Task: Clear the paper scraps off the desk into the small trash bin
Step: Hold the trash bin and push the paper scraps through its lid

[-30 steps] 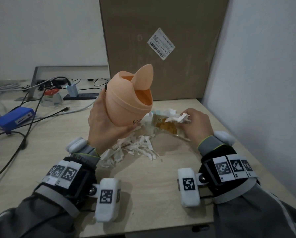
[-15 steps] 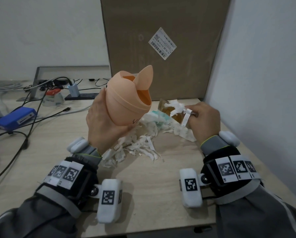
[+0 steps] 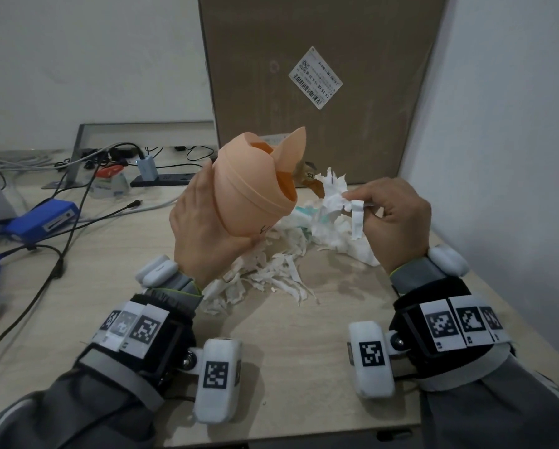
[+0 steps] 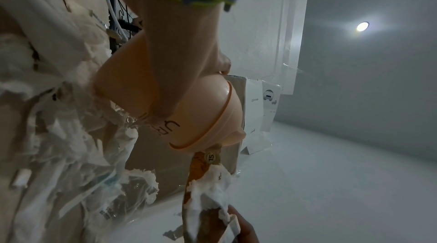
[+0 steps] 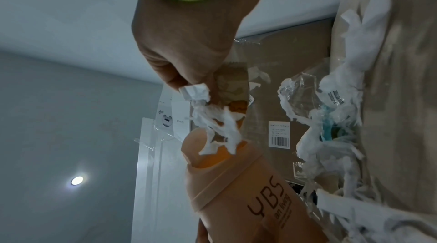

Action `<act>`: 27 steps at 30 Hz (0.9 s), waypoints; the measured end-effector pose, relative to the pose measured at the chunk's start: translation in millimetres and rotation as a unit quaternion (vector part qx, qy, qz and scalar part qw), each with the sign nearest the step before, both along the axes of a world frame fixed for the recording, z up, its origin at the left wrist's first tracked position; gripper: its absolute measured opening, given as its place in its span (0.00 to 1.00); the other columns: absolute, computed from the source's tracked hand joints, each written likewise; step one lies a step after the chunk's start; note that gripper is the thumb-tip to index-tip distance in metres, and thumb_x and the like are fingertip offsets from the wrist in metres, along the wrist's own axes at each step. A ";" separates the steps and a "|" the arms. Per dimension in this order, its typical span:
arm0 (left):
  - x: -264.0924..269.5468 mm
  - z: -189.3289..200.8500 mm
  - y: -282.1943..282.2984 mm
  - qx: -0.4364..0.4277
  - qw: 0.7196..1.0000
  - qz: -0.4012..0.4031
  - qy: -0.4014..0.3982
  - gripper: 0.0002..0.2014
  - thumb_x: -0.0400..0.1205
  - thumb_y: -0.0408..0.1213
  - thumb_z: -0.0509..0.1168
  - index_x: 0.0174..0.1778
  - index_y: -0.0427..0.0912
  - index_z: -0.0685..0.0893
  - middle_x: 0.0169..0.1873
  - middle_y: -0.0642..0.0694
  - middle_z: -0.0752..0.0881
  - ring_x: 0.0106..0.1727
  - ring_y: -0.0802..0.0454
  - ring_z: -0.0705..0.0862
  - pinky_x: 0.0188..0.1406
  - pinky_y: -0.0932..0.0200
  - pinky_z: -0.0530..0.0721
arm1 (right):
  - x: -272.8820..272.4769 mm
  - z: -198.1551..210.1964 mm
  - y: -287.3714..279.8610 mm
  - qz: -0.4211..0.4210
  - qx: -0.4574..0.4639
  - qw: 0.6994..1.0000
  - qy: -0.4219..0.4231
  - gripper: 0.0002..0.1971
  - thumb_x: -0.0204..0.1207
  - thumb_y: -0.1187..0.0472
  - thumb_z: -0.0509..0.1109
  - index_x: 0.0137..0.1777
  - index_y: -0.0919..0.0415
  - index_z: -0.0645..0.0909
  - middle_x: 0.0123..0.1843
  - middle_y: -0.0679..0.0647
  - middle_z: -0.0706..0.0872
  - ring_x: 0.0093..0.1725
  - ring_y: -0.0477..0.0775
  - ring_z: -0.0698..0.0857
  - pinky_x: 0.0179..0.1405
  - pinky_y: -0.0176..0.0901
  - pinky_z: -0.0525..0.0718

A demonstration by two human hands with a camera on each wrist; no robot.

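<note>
My left hand point(image 3: 207, 234) grips the small peach trash bin point(image 3: 255, 186) and holds it tilted above the desk, its swing lid tipped up and its mouth facing right. My right hand point(image 3: 391, 218) pinches a bunch of torn white paper scraps point(image 3: 333, 192) together with a brown wrapper point(image 3: 310, 179), raised just right of the bin's mouth. In the right wrist view the held scraps point(image 5: 217, 121) hang at the bin opening point(image 5: 212, 157). A heap of white paper scraps point(image 3: 271, 270) lies on the desk under both hands. The left wrist view shows the bin's body point(image 4: 189, 112) and held scraps point(image 4: 208, 191).
A tall cardboard box point(image 3: 320, 76) stands against the wall behind the bin. A white wall closes the right side. On the left of the desk point(image 3: 288, 367) lie black cables point(image 3: 57, 251), a blue device point(image 3: 45, 215) and a power strip point(image 3: 161, 179).
My right hand has lifted the bunch of scraps and wrapper off the desk, up toward the bin's mouth. The left hand has kept the bin tilted, raising it slightly.
</note>
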State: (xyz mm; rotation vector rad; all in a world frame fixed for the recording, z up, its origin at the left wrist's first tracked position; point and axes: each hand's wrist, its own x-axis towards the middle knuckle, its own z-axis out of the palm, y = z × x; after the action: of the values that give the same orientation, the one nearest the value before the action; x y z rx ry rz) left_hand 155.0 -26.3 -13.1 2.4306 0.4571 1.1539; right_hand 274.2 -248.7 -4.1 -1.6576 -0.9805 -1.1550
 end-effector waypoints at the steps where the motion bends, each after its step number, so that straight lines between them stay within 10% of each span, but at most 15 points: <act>1: 0.3 -0.3 0.3 -0.003 1.000 0.002 0.000 0.63 0.57 0.54 0.84 0.84 0.44 0.54 0.77 0.41 0.68 0.78 0.39 0.67 0.76 0.39 0.60 | -0.2 0.8 -0.5 -0.016 -0.004 1.000 -0.010 0.13 0.61 0.79 0.74 0.37 0.60 0.90 0.34 0.54 0.90 0.35 0.61 0.84 0.33 0.47 0.81; 17: -1.5 -0.8 -3.9 0.035 0.996 -0.077 0.028 0.63 0.53 0.67 0.69 0.84 0.49 0.53 0.76 0.43 0.69 0.75 0.39 0.69 0.74 0.33 0.63 | -2.1 0.1 6.2 0.008 -0.044 0.998 -0.041 0.17 0.61 0.78 0.65 0.40 0.61 0.90 0.39 0.55 0.92 0.38 0.58 0.89 0.37 0.49 0.85; 27: -3.4 -1.1 -11.0 0.017 0.991 -0.132 0.018 0.63 0.55 0.67 0.72 0.84 0.50 0.50 0.76 0.41 0.68 0.74 0.43 0.67 0.71 0.41 0.65 | -14.8 -1.0 22.3 0.079 -0.037 0.996 0.017 0.10 0.69 0.72 0.68 0.46 0.66 0.89 0.47 0.60 0.92 0.48 0.50 0.87 0.51 0.33 0.81</act>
State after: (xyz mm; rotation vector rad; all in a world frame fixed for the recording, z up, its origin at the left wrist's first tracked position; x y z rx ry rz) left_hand 151.7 -37.2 -14.3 2.4536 0.1215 1.0119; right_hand 259.4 -226.3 -5.1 -1.6208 -1.1246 -0.9931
